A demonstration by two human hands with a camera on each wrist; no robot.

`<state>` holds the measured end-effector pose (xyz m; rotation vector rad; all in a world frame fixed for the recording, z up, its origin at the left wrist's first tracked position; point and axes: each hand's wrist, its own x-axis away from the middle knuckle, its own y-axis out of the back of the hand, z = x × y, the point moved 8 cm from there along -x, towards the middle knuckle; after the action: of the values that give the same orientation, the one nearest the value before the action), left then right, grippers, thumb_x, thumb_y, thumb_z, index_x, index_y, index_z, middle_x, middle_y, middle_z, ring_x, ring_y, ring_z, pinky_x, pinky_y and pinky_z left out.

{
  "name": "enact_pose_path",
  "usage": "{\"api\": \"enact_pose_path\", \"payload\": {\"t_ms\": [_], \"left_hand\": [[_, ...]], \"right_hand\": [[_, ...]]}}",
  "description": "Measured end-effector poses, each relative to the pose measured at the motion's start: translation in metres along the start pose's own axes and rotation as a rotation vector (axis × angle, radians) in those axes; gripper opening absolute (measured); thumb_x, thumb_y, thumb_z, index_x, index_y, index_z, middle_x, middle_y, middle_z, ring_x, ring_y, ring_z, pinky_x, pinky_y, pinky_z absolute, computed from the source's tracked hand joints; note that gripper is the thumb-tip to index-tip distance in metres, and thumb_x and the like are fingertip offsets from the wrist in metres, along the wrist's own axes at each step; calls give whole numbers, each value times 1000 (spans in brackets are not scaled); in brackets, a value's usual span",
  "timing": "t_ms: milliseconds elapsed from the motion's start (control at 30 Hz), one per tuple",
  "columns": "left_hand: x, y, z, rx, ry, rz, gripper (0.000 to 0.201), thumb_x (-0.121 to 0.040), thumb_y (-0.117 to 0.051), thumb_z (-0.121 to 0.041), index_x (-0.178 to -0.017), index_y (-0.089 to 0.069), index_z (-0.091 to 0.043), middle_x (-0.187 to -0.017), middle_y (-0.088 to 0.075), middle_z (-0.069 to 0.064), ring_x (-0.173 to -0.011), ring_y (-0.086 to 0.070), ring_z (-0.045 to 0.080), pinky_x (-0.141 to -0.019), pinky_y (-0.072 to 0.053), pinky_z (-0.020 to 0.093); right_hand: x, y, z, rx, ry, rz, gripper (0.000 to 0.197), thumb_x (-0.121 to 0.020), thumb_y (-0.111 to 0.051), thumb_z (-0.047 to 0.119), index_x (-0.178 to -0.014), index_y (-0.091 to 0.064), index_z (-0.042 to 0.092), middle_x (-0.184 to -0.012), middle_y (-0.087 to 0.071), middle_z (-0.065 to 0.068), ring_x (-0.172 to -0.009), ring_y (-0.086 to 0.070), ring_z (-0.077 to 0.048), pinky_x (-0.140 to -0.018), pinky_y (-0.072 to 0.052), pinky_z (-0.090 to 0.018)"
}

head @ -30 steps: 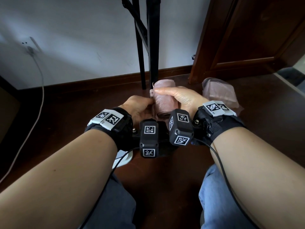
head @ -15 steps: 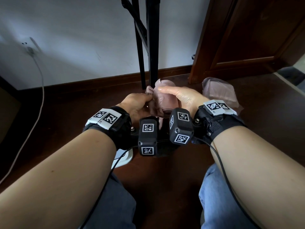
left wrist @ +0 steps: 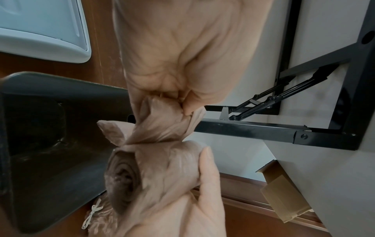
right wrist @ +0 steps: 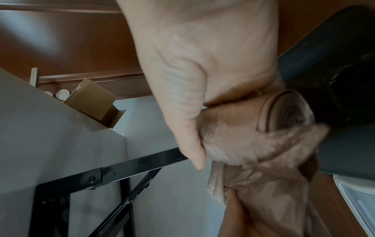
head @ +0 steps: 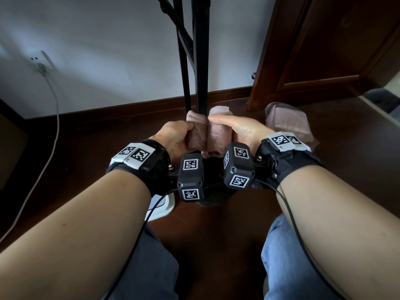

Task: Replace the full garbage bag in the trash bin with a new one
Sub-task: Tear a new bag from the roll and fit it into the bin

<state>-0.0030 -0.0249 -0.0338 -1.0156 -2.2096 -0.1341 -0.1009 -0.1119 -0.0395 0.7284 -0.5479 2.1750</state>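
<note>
My head view is dim: the wooden floor (head: 216, 230) is nearly black, while the white wall (head: 108, 50) takes soft daylight, brighter toward its right and shaded at its left. Straight lines bow near the frame edges. In the right wrist view the roll of garbage bags (right wrist: 263, 128) is smeared with motion blur; the left wrist view shows it (left wrist: 146, 173) slightly soft.

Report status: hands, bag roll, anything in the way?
Right hand grips the garbage bag roll. Left hand pinches the loose bag end off it. Trash bin below, unlined. Black table leg just behind.
</note>
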Motion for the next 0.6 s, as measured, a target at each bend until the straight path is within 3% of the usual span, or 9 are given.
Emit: {"api": "enact_pose_path", "payload": {"t_ms": [133,267,367,433,467,533,600], "left_hand": [[1,1,-1,2,3,-11,32,-104,-31,-17,-85,-54,-5,-82,-60,8,-69,-58,18,-53,-44,32],[4,2,-4,-54,-31,-45,33,-104,-31,-15,-78,-50,-5,-72,-53,7,-53,-55,15,-32,-41,15],[4,4,-5,-32,-36,-61,33,-103,-33,-12,-75,-49,-5,-69,-52,6,-44,-56,15,-28,-39,15],[3,6,-5,0,-36,-61,32,-102,-34,-11,-74,-49,-6,-69,-53,5,-41,-57,15,-33,-43,16],[1,8,-5,-11,-41,-69,32,-102,-34,-11,-74,-49,-7,-66,-55,5,-43,-57,16,-35,-45,16],[0,10,-6,-37,-56,-82,33,-102,-33,-12,-75,-50,-6,-54,-60,7,-39,-58,17,-34,-45,17],[0,13,-6,-30,-42,-85,35,-103,-31,-13,-76,-52,-2,-59,-61,10,-41,-61,18,-37,-48,22]], "right_hand": [[2,1,-1,4,-15,0,53,-69,-84,24,-109,-58,2,-110,-66,-27,-97,-66,-46,-89,-49,-59],[4,-5,2,5,84,81,14,-90,-62,22,-91,-60,8,-89,-64,-10,-75,-64,-21,-63,-57,-31],[12,-5,7,65,124,41,14,-94,-59,22,-85,-58,10,-75,-65,-8,-65,-63,-21,-49,-55,-25],[22,-1,9,122,62,-36,22,-89,-67,25,-83,-55,8,-53,-62,-12,-46,-63,-25,-37,-51,-27],[26,2,9,143,34,-76,25,-85,-71,28,-85,-55,8,-50,-59,-13,-43,-61,-26,-38,-51,-31],[28,5,11,200,34,-112,32,-80,-75,33,-86,-54,9,-60,-54,-11,-54,-58,-24,-51,-52,-35],[26,7,10,203,41,-122,37,-79,-76,34,-82,-52,7,-57,-53,-8,-52,-57,-20,-53,-51,-32]]}}
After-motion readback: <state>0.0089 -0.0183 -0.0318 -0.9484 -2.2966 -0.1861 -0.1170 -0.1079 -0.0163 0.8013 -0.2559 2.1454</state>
